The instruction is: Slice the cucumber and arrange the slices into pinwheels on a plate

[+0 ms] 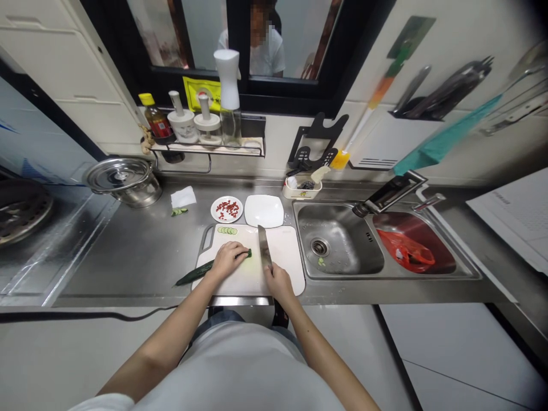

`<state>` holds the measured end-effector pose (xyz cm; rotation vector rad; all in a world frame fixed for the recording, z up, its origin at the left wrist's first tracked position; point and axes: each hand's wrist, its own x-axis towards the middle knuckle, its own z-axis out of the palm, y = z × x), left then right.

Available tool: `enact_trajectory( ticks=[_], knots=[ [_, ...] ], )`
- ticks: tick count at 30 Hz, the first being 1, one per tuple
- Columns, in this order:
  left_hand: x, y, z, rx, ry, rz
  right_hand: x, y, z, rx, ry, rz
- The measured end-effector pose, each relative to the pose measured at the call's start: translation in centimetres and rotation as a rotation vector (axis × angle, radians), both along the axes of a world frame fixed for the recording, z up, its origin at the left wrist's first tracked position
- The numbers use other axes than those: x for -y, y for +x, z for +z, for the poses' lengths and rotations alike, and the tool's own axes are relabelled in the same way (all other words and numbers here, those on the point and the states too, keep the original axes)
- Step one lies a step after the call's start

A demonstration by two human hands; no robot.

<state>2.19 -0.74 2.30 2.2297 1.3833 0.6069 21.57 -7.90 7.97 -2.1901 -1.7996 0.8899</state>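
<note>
My left hand (228, 260) is closed over a dark green cucumber (194, 273), whose cut end sticks out to the right of my fingers. My right hand (278, 282) grips the handle of a knife (264, 246); its blade points away from me, a little right of the cucumber's end. Both hands are over a white cutting board (285, 245). Several overlapping cucumber slices (228, 230) lie at the board's back left. Behind the board are a round plate (226, 209) with small red pieces and a white square plate (264, 210) holding nothing visible.
A double sink (340, 240) adjoins the board on the right, with a red bag (406, 251) in its far basin. A lidded steel pot (124, 180) stands at the back left. Above the counter hangs a rack (252, 147) of bottles and jars. A person (268, 54) shows in the window.
</note>
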Motion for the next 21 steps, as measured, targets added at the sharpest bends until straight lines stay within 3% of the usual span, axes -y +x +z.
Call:
enact_trajectory(
  ticks=[8, 21],
  knots=[
    [0.0, 0.2, -0.9, -0.035, 0.082, -0.063, -1.0, -2.2, 0.5, 0.061, -0.074, 0.052],
    [0.1, 0.2, -1.2, -0.048, 0.143, -0.071, -1.3, -3.2, 0.3, 0.048, -0.078, 0.078]
  ],
)
